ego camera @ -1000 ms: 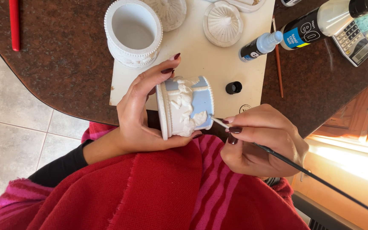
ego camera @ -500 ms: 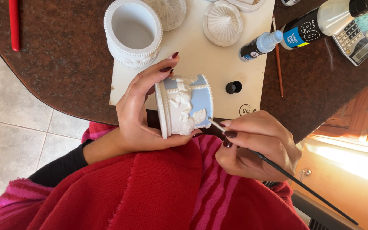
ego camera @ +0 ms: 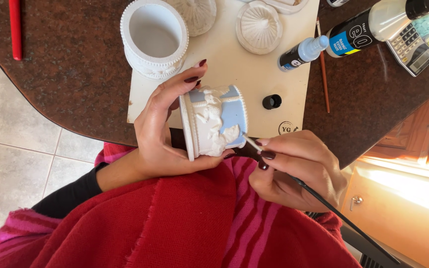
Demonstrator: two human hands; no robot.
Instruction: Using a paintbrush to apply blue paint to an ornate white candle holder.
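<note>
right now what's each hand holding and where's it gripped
Left hand grips the white and blue relief jar around its base end; right hand pinches a thin paintbrush near its tip.

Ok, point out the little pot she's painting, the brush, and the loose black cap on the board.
pot (ego camera: 214, 126), head view, on its relief-moulded side wall.
brush (ego camera: 343, 218), head view, on the black handle below the right hand.
black cap (ego camera: 272, 101), head view, on its top rim.
</note>
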